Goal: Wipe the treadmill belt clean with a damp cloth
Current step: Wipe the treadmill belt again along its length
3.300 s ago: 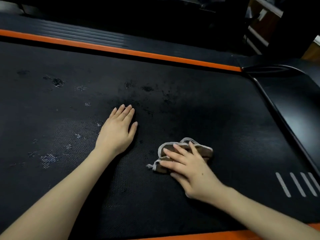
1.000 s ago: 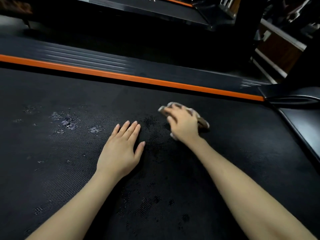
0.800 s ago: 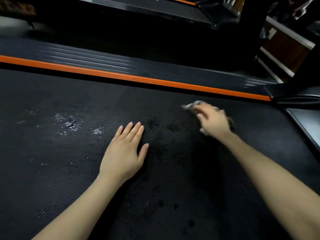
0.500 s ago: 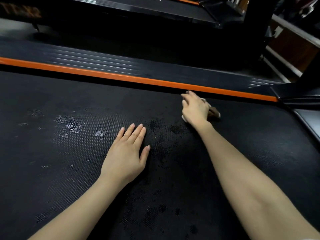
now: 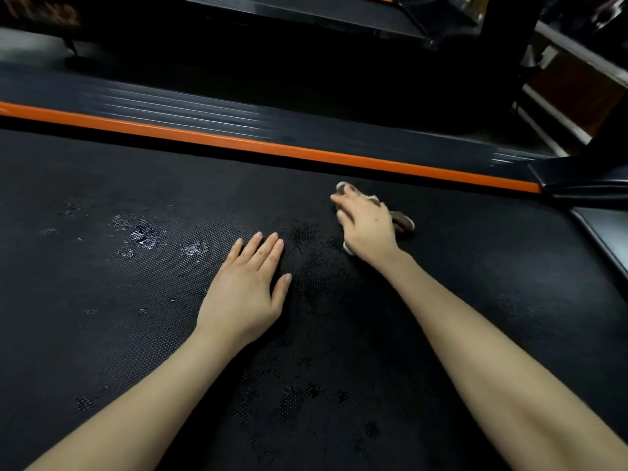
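Here, at the far left of the belt (image 5: 85, 334), a scatter of wet patches (image 5: 142, 234) glints on the black textured surface. Just right of them the left hand (image 5: 244, 294) lies flat, palm down, with the fingers straight and close together, the thumb set a little apart, and nothing under it but the belt. Between the two hands the belt shows darker damp specks (image 5: 306, 239), and more of them lie nearer the camera between the forearms.

The right hand (image 5: 365, 229) is further out and to the right, near the far edge of the belt. It lies on top of the cloth (image 5: 402, 220) with the fingers reaching forward over it and pressing it down (the hand is blurred, so how far the fingertips curl is hard to tell). The cloth is brownish with a pale hem; bits of it show past the fingertips, at the hand's right side and under the heel of the palm. It lies well apart from the left hand.

An orange strip (image 5: 238, 144) runs along the far edge of the belt, and a black cover (image 5: 601, 232) bounds the belt at the right.
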A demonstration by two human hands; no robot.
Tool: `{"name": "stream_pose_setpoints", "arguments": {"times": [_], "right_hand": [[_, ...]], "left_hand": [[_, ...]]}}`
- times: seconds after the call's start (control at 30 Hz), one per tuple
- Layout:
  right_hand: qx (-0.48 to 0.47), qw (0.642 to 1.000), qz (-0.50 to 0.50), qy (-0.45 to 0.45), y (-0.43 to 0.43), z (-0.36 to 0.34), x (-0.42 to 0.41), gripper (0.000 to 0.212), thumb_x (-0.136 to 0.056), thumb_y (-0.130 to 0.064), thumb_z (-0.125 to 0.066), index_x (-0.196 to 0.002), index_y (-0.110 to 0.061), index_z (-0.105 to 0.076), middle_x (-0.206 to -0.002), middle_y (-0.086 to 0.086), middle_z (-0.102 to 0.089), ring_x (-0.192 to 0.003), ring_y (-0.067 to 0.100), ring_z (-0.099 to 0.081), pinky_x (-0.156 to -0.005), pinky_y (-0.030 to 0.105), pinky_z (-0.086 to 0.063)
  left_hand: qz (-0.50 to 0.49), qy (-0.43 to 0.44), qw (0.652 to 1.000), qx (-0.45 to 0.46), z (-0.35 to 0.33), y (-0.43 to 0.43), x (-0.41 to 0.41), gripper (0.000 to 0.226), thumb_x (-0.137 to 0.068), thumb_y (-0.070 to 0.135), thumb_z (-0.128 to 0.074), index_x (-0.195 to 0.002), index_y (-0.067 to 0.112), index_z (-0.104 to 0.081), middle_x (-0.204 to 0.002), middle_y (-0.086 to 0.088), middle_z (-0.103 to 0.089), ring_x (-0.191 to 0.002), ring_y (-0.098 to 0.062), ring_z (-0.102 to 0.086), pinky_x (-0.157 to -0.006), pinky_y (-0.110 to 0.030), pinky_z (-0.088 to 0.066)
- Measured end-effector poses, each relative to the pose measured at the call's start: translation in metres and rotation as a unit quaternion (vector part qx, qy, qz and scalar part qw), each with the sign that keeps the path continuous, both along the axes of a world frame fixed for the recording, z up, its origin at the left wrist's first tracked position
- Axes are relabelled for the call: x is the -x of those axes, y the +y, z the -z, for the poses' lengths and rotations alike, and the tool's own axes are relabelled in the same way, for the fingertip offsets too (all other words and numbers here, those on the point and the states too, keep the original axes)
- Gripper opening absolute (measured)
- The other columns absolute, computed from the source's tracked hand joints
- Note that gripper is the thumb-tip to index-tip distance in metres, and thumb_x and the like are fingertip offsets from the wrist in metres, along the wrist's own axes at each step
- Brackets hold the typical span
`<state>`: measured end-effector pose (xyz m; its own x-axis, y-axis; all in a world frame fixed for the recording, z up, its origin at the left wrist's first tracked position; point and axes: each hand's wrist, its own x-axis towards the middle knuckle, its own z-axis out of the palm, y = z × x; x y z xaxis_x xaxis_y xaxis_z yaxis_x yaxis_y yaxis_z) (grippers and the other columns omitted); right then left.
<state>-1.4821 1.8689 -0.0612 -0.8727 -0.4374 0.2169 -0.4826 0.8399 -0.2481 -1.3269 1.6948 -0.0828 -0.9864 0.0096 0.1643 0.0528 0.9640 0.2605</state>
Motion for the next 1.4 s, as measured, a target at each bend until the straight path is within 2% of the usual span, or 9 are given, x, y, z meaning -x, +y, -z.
{"name": "stream_pose_setpoints", "arguments": {"times": [0.1,0.3,0.57,0.7,0.83,0.93,1.1,1.3,1.4], "right_hand": [[-0.004,0.998,-0.064,-0.005,0.024,-0.001,-0.015,0.042,-0.092,-0.026,-0.046,-0.133,-0.027,-0.051,-0.146,-0.002,-0.042,-0.133,0.018,-0.040,-0.108,0.046,-0.028],[-0.012,0.990,0.141,-0.022,0.007,-0.004,0.013,0.045,-0.091,-0.030,-0.050,-0.136,-0.026,-0.044,-0.138,0.002,-0.048,-0.124,0.028,-0.044,-0.108,0.044,-0.030],[0.017,0.996,-0.083,-0.033,0.049,-0.010,-0.137,0.051,-0.088,-0.022,-0.052,-0.138,-0.026,-0.045,-0.141,-0.001,-0.048,-0.131,0.019,-0.040,-0.112,0.043,-0.027],[-0.036,0.995,0.059,-0.074,0.100,-0.012,-0.113,0.045,-0.094,-0.024,-0.050,-0.139,-0.030,-0.044,-0.148,-0.007,-0.038,-0.137,0.016,-0.032,-0.114,0.044,-0.017],[-0.025,0.985,0.170,-0.026,0.076,-0.007,-0.119,0.039,-0.092,-0.023,-0.048,-0.131,-0.027,-0.050,-0.141,-0.003,-0.046,-0.127,0.025,-0.043,-0.106,0.050,-0.031],[0.010,0.998,0.058,-0.032,0.061,-0.004,-0.193,0.044,-0.088,-0.022,-0.051,-0.132,-0.026,-0.053,-0.138,0.001,-0.051,-0.127,0.026,-0.045,-0.106,0.050,-0.034],[-0.032,0.995,-0.093,-0.028,0.106,-0.009,-0.288,0.043,-0.087,-0.029,-0.045,-0.129,-0.027,-0.054,-0.137,-0.003,-0.052,-0.127,0.020,-0.047,-0.107,0.046,-0.030],[0.017,0.974,0.222,-0.050,0.161,-0.018,-0.277,0.037,-0.089,-0.017,-0.050,-0.124,-0.019,-0.060,-0.134,0.005,-0.055,-0.128,0.029,-0.045,-0.106,0.056,-0.027],[0.013,0.988,0.148,-0.034,0.120,-0.016,-0.304,0.039,-0.081,-0.017,-0.052,-0.118,-0.017,-0.065,-0.127,0.009,-0.060,-0.119,0.033,-0.053,-0.099,0.057,-0.038]], "left_hand": [[0.002,-0.001,1.000,-0.001,-0.001,-0.001,-0.001,0.076,-0.088,0.053,-0.005,-0.147,0.011,-0.028,-0.154,0.000,-0.024,-0.145,-0.017,-0.013,-0.119,-0.033,-0.003],[0.001,-0.005,1.000,-0.002,-0.001,-0.001,0.000,0.077,-0.087,0.053,-0.003,-0.148,0.012,-0.025,-0.155,0.000,-0.022,-0.145,-0.016,-0.011,-0.119,-0.032,0.000],[0.010,0.000,1.000,-0.016,0.000,-0.002,0.001,0.080,-0.085,0.053,-0.003,-0.147,0.009,-0.027,-0.155,-0.003,-0.023,-0.145,-0.018,-0.012,-0.118,-0.030,0.002],[0.009,0.000,0.999,-0.033,-0.003,-0.001,-0.002,0.074,-0.090,0.051,-0.011,-0.146,0.006,-0.028,-0.155,-0.005,-0.024,-0.145,-0.018,-0.012,-0.117,-0.027,0.004],[0.006,0.020,0.998,-0.059,-0.008,0.003,-0.002,0.048,-0.100,0.026,-0.037,-0.141,0.002,-0.038,-0.151,-0.011,-0.033,-0.143,-0.022,-0.022,-0.116,-0.029,-0.008],[0.020,0.042,0.997,-0.056,-0.009,0.004,-0.010,0.035,-0.097,0.005,-0.043,-0.130,-0.001,-0.053,-0.139,-0.015,-0.048,-0.134,-0.027,-0.041,-0.112,-0.033,-0.026],[0.001,0.088,0.994,-0.071,-0.017,0.001,-0.024,0.030,-0.079,-0.015,-0.056,-0.103,-0.002,-0.071,-0.099,-0.020,-0.070,-0.089,-0.038,-0.068,-0.074,-0.041,-0.054],[-0.022,0.106,0.989,-0.097,-0.024,0.004,-0.059,0.042,-0.074,-0.019,-0.049,-0.106,-0.001,-0.070,-0.103,-0.020,-0.070,-0.094,-0.038,-0.065,-0.082,-0.038,-0.049],[0.003,0.138,0.984,-0.114,-0.020,0.000,-0.085,0.040,-0.070,-0.022,-0.053,-0.100,-0.002,-0.071,-0.095,-0.020,-0.071,-0.085,-0.038,-0.068,-0.076,-0.038,-0.052]]}}
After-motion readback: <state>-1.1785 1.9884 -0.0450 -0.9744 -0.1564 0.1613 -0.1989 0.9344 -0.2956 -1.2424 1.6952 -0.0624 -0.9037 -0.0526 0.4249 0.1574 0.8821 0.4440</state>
